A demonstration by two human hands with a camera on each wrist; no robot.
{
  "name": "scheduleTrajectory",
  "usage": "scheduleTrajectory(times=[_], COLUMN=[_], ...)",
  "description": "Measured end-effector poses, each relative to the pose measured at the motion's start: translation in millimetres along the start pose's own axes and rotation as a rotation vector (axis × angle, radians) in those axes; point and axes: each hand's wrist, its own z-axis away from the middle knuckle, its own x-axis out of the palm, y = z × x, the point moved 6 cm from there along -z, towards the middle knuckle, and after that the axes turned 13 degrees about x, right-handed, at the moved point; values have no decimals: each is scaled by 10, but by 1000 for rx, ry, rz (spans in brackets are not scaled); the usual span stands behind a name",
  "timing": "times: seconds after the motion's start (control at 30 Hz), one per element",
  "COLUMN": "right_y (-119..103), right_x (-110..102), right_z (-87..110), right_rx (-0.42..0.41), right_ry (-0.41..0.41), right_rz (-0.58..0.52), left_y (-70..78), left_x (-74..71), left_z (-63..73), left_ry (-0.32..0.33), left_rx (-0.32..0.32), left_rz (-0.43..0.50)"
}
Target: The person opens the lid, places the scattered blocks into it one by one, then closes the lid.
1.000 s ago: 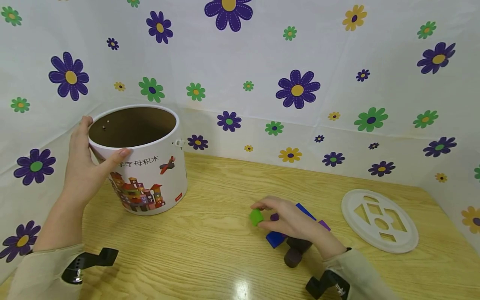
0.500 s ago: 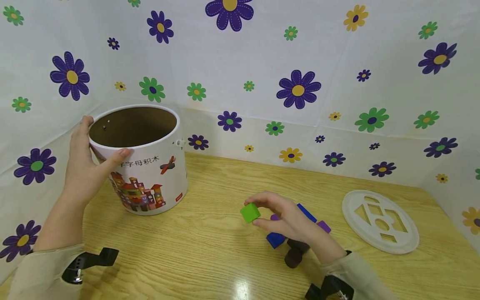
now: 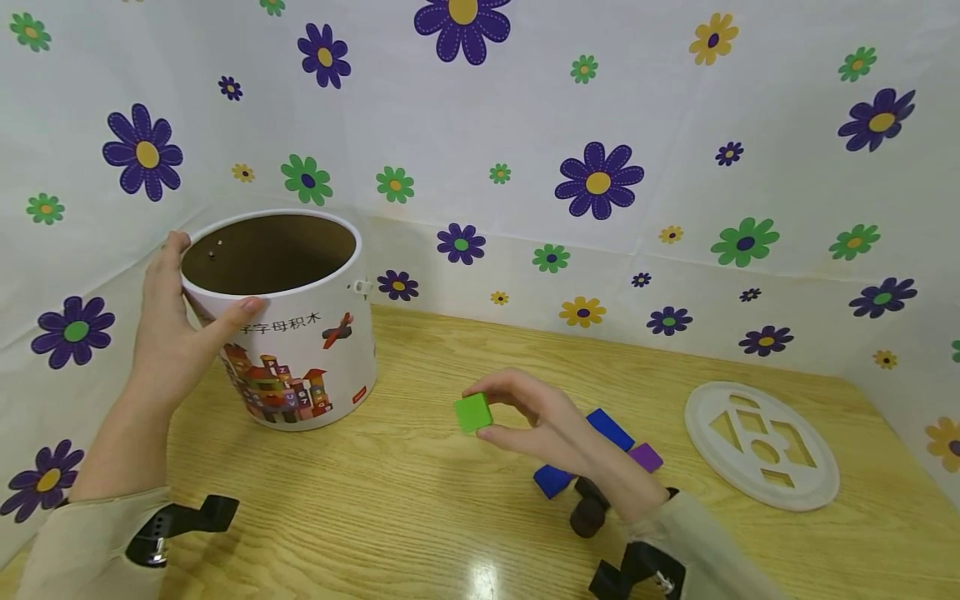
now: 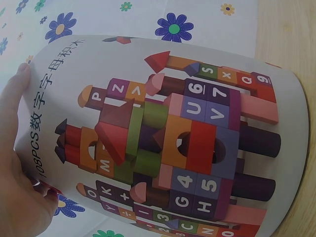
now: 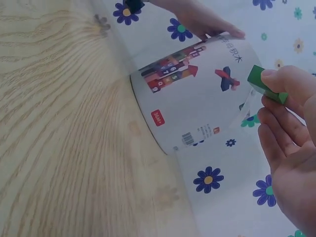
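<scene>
Pinching the green block between thumb and forefinger of the right hand; clamped on it, in the air above the wooden table, at six o'clock of the head view. Gripping with the left hand, at nine o'clock, the white toy-block bucket close to its rim; clamped on its side, with the thumb laid on the outer wall. Can see this bucket upright, at ten o'clock from the green block and well apart. Can see, at four o'clock from the green block, near the right wrist, two blue blocks, a purple block and a dark cylinder. Can see also, at three o'clock from these, the white shape-sorter lid lying flat, and, at twelve o'clock, the flowered curtain.
</scene>
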Motion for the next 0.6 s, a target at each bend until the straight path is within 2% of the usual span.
scheduleTrajectory(times=[0.1,0.37,0.6], right_y=[-71,-296,-449], right_x=[5,11,58], right_z=[-72,-295,-548], right_rx=[31,99,34], right_ry=[40,211,277], right_rz=[20,35,15], left_y=[4,9,3], left_x=[2,4,1], left_z=[-2,8,2], left_ry=[1,1,0], left_rx=[4,3,2], left_rz=[2,7,17])
